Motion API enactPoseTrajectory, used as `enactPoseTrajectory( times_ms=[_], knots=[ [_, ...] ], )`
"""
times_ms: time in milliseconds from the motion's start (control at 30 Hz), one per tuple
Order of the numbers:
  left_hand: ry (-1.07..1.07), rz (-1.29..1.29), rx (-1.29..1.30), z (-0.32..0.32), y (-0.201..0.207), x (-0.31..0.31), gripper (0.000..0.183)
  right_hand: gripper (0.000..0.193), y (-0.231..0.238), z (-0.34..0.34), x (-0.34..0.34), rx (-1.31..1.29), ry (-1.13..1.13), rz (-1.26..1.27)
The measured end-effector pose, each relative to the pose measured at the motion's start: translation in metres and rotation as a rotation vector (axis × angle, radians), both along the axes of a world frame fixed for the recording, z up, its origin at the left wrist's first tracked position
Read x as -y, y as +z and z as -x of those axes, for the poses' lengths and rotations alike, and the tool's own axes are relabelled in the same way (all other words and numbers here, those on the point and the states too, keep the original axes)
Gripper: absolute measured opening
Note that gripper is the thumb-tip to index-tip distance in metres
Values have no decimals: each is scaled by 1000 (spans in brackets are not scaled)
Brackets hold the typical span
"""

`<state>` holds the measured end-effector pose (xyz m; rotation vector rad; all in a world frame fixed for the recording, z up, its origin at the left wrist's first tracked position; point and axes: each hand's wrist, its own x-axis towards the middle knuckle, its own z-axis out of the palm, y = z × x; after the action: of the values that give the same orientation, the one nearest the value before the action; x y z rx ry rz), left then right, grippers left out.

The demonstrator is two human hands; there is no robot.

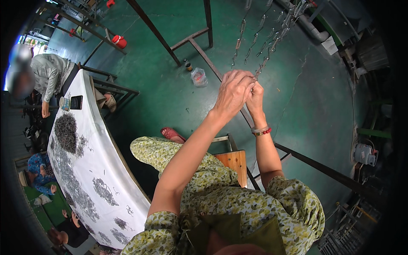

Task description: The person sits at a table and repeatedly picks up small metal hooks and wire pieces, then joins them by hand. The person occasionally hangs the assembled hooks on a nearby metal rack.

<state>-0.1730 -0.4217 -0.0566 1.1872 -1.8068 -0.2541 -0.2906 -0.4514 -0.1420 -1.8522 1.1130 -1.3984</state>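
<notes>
Left: small dark metal pieces (66, 129) on the white-covered tabletop (103, 142); centre: left hand (233, 91) and right hand (255, 98), fingers curled, whether clamped I cannot tell; upper right: hook chain (272, 46), its end at the hands, probably light, stiff-linked, slippery, best pinched by a link

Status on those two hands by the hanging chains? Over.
Left hand, right hand: together at one wire chain, grip hidden. Other chains hang nearby. Nothing visibly blocking.

You have a clear plastic bag (199, 78) on the green floor (165, 97) at twelve o'clock, a red container (119, 41) between ten and eleven, a grey machine (364, 154) near three.
</notes>
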Motion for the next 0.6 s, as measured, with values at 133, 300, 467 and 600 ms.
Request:
enactPoseTrajectory(
  times_ms=[133, 300, 467, 600],
  knots=[
    [14, -9, -23, 1, -7, 2, 14, 22, 4, 17, -11, 97, -30, -238],
    [48, 27, -19, 0, -10, 3, 15, 26, 49, 21, -23, 565, -16, -521],
    [71, 6, 9, -1, -8, -1, 15, 18, 62, 13, -17, 351, -42, -428],
    [70, 4, 69, -8, -9, -3, 16, 14, 70, 8, -14, 279, -30, -328]
  ],
)
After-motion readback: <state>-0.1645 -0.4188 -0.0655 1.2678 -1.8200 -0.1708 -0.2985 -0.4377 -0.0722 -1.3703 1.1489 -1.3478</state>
